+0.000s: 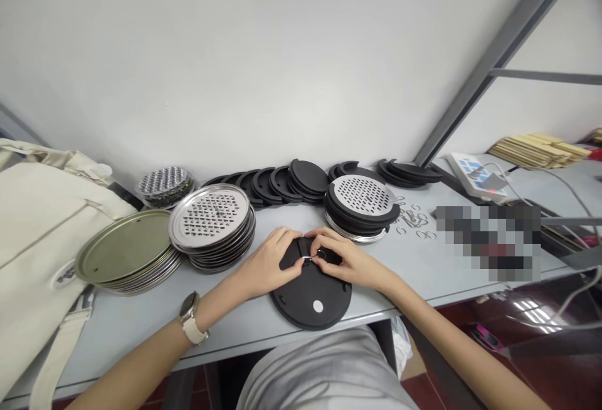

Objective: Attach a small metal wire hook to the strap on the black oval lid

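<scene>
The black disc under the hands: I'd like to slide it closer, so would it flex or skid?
The black disc looks thick, flat and matte, so probably stiff and grippy, not slippery. Its near edge overhangs the table, so it could tip off.

Even, soft light is spread across the pale wall [282,52] and the grey tabletop [141,316], with only faint shadows thrown under the stacked perforated steel discs [211,219]. Mild glare is seen on those discs and on the glossy red floor [531,316]. Straight lines are bent by wide-angle distortion towards the edges, as at the grey metal post [493,59]. A pixelated rectangular patch [489,241] is laid over the right side; the centre is held sharp.
</scene>
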### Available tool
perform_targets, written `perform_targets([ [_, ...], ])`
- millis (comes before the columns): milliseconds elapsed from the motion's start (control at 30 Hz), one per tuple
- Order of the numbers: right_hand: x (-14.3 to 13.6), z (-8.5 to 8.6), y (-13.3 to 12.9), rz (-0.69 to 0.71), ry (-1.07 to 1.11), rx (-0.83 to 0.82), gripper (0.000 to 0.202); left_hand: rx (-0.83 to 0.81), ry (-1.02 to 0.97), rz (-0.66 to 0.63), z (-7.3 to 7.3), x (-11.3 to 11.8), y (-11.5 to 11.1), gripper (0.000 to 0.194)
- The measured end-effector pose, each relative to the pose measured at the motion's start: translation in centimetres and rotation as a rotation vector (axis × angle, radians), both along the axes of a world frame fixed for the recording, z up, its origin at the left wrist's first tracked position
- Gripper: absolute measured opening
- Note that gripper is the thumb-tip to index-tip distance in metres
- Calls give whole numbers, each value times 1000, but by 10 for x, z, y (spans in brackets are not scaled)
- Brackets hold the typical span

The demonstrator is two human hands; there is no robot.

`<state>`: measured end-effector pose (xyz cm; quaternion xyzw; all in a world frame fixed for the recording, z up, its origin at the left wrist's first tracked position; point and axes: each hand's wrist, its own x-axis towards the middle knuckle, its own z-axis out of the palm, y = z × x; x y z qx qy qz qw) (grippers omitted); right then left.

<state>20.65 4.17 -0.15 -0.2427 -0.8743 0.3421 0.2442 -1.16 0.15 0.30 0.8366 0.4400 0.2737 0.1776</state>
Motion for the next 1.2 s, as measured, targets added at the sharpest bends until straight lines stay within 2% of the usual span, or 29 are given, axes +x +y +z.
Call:
perform_targets([
  [233,-2,0,1,-40,12,42,4,8,-75,-6,-6,-2,5,25],
  [500,-8,-5,6,-130,12,84,6,-11,-153,44,-12,0,11,16],
  [767,-11,-11,7,-199,28,13,7,-25,-179,50,-15,3,14,21],
  [933,-12,-18,5,-263,124,11,8,-29,-161,36,-14,2,12,20],
  [1067,-11,-21,3,-261,200,-1,12,-28,-143,27,-12,1,11,21],
  [1200,-10,-21,4,-300,198,82,18,-19,-129,22,-12,1,10,22],
])
